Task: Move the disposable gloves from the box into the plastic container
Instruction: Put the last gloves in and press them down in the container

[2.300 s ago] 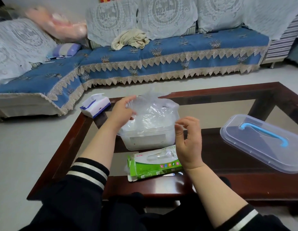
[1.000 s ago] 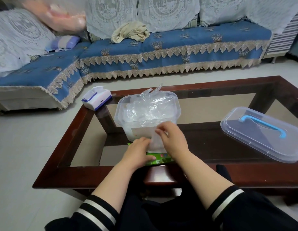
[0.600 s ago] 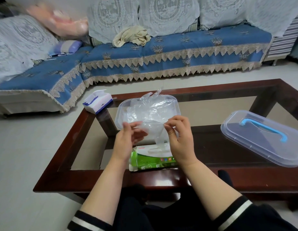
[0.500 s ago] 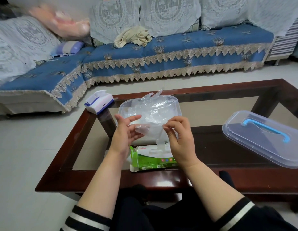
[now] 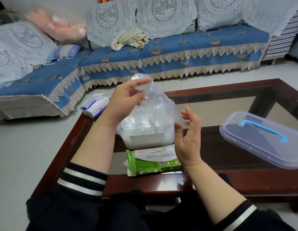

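Note:
A clear disposable glove (image 5: 151,97) hangs over the open plastic container (image 5: 145,140), which holds several crumpled clear gloves. My left hand (image 5: 125,104) pinches the glove's top edge between thumb and fingers, raised above the container's left side. My right hand (image 5: 188,135) is beside the container's right wall, fingers spread and relaxed, holding nothing. The green and white glove box (image 5: 153,160) lies flat on the table just in front of the container, its left flap torn open, a clear glove showing in its top slot.
The container's clear lid (image 5: 264,140) with a blue handle lies on the right of the dark wooden, glass-topped coffee table (image 5: 161,182). A white and blue tissue pack (image 5: 95,105) sits at the table's far left corner. A blue sofa stands behind.
My left hand has lifted the glove up over the container. My right hand has let go of it and moved to the right, opening. The view tilted slightly.

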`<action>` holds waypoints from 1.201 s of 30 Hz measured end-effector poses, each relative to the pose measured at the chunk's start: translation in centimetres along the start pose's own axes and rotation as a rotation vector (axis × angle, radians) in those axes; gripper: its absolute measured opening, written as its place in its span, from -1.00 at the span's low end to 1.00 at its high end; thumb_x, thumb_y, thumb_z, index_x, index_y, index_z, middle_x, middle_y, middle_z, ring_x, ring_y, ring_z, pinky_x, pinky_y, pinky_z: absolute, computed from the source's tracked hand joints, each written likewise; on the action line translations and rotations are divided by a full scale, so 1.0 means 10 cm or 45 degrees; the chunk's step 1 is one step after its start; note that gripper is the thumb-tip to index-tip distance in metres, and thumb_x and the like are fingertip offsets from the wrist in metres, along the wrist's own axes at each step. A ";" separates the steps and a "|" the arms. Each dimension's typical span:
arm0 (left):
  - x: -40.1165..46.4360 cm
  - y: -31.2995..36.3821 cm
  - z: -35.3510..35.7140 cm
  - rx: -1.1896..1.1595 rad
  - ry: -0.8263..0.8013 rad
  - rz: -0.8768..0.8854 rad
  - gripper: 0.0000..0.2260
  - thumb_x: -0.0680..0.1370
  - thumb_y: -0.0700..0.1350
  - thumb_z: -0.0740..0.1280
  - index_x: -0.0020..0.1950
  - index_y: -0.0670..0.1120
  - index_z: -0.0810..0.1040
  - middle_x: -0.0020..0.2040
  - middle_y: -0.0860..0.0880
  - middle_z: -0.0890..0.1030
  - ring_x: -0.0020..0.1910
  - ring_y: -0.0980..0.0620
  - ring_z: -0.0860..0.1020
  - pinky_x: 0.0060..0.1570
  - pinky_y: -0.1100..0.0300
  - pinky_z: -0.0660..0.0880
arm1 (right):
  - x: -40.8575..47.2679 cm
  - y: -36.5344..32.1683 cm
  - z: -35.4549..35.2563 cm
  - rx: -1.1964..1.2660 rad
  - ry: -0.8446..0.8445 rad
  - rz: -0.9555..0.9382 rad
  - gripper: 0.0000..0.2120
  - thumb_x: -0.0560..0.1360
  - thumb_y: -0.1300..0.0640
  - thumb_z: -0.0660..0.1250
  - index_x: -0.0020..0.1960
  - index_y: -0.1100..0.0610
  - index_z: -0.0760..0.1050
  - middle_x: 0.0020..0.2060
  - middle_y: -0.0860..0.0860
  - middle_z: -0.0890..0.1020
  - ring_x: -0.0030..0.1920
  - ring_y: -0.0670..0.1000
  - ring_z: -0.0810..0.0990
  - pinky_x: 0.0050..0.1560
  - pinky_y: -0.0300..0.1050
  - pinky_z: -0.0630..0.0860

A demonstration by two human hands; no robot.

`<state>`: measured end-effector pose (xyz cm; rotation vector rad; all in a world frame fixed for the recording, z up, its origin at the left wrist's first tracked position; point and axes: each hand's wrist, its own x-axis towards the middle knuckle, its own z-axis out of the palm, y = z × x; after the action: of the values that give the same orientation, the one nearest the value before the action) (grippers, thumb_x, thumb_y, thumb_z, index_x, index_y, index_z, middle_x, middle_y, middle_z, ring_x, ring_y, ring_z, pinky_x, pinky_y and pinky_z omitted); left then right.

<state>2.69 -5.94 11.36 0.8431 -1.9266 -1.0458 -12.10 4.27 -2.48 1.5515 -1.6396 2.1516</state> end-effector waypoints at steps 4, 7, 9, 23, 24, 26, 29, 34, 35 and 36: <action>0.12 -0.42 -0.12 0.173 0.042 -0.171 -0.57 0.58 -0.28 0.25 0.33 0.16 0.48 -0.01 -0.21 0.61 -0.20 0.00 0.50 -0.08 0.03 0.55 | 0.00 0.04 0.00 -0.064 -0.031 0.016 -0.61 0.61 -0.04 0.14 0.39 0.05 0.26 0.16 -0.03 0.45 0.15 -0.07 0.45 0.21 -0.32 0.33; 0.15 -0.72 -0.11 0.406 -0.008 -0.287 -0.55 0.58 -0.32 0.22 0.39 0.08 0.42 0.29 -0.04 0.48 -0.12 0.08 0.54 -0.19 0.29 0.49 | -0.03 0.06 0.04 -0.110 -0.080 -0.023 -0.63 0.62 -0.07 0.11 0.35 0.08 0.35 0.10 -0.14 0.44 0.08 -0.09 0.47 0.16 -0.19 0.41; 0.18 -0.82 -0.08 0.583 -0.054 -0.327 -0.54 0.57 -0.35 0.21 0.42 0.01 0.40 0.40 0.00 0.37 0.04 0.04 0.55 -0.12 0.30 0.46 | -0.05 0.06 0.07 -0.136 -0.132 -0.028 -0.64 0.62 -0.09 0.10 0.29 0.10 0.42 0.05 -0.18 0.46 0.04 -0.09 0.49 0.10 -0.08 0.46; 0.07 -0.97 -0.02 1.421 0.040 -0.304 -0.53 0.50 -0.36 0.19 0.30 0.05 0.54 0.56 -0.07 0.12 0.49 -0.18 0.10 0.43 -0.11 0.14 | -0.14 -0.08 0.17 -0.381 -0.989 0.291 -0.79 0.49 -0.14 0.34 -0.10 -0.01 0.59 -0.16 -0.16 0.61 -0.21 -0.20 0.45 -0.09 -0.20 0.44; 0.01 -0.96 -0.02 1.346 0.131 -0.263 -0.53 0.49 -0.38 0.19 0.27 0.04 0.57 0.54 -0.06 0.18 0.49 -0.16 0.12 0.44 -0.09 0.13 | -0.14 -0.08 0.17 -0.395 -1.072 0.343 -0.78 0.47 -0.15 0.36 -0.05 -0.01 0.60 -0.10 -0.17 0.61 -0.18 -0.21 0.46 -0.07 -0.23 0.44; -0.15 -0.93 0.03 1.202 0.325 -0.048 -0.57 0.49 -0.41 0.19 0.20 -0.03 0.60 0.41 -0.08 0.39 0.39 -0.13 0.29 0.35 -0.03 0.25 | -0.17 -0.02 0.20 -0.448 -1.194 0.380 -0.71 0.45 -0.14 0.39 0.09 -0.03 0.59 0.03 -0.14 0.60 0.01 -0.16 0.49 0.04 -0.24 0.40; -0.49 -0.83 0.19 0.824 0.480 0.345 -0.72 0.52 -0.37 0.22 0.10 -0.11 0.59 0.05 0.00 0.57 -0.02 0.06 0.51 -0.04 0.23 0.45 | -0.22 0.12 0.26 -0.572 -1.352 0.330 -0.63 0.43 -0.08 0.43 0.20 -0.02 0.55 0.14 -0.02 0.55 0.24 0.00 0.40 0.21 -0.16 0.33; -1.01 -0.91 0.49 0.719 -0.117 -0.059 -0.83 0.47 -0.09 0.31 0.04 0.11 0.52 -0.15 0.19 0.58 -0.20 0.17 0.54 -0.12 0.14 0.52 | -0.24 0.18 0.29 -0.729 -1.354 0.339 -0.76 0.49 0.01 0.33 0.15 0.00 0.57 0.13 0.03 0.54 0.21 0.07 0.40 0.18 -0.08 0.33; -1.07 -0.98 0.53 0.805 -0.247 -0.134 -0.76 0.45 -0.05 0.31 0.10 0.14 0.48 -0.06 0.19 0.58 -0.07 0.14 0.54 -0.03 0.10 0.52 | -0.23 0.18 0.30 -0.730 -1.325 0.347 -0.78 0.50 0.05 0.31 0.11 0.02 0.58 0.10 0.04 0.56 0.19 0.08 0.42 0.14 -0.08 0.35; -1.10 -1.04 0.55 0.870 -0.342 -0.187 -0.68 0.44 0.00 0.31 0.18 0.15 0.43 0.05 0.18 0.55 0.07 0.10 0.51 0.07 0.05 0.49 | -0.22 0.18 0.30 -0.727 -1.292 0.371 -0.81 0.49 0.06 0.31 0.07 0.04 0.60 0.07 0.04 0.58 0.17 0.07 0.44 0.09 -0.08 0.38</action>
<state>5.19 0.52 -3.23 1.2783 -2.5367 -0.5867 -9.90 2.35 -5.49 2.4094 -2.5114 0.6957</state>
